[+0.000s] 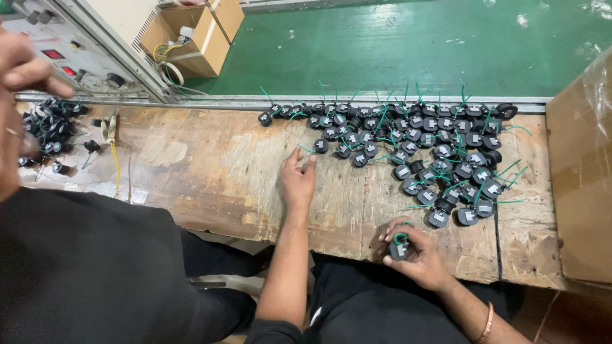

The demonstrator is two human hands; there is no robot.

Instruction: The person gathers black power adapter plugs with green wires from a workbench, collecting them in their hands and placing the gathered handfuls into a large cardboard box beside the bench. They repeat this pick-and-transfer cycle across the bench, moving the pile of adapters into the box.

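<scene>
My left hand [297, 181] lies flat on the worn wooden bench [210, 172], fingers stretched toward a pile of small black round parts with green wires [421, 146]; it holds nothing. Its fingertips sit just short of the nearest part [320, 146]. My right hand [417, 255] is at the bench's front edge, closed around one black round part with a green wire loop [399, 247]. The pile spreads from the bench's back edge down to the right, close above my right hand.
A co-worker in a black shirt [83, 267] fills the lower left, with a hand [19, 70] raised by a grey control panel [70, 57]. More black parts [51, 127] lie at far left. Cardboard boxes [580, 178] stand at right and behind [197, 32]. Green floor [395, 44] lies beyond.
</scene>
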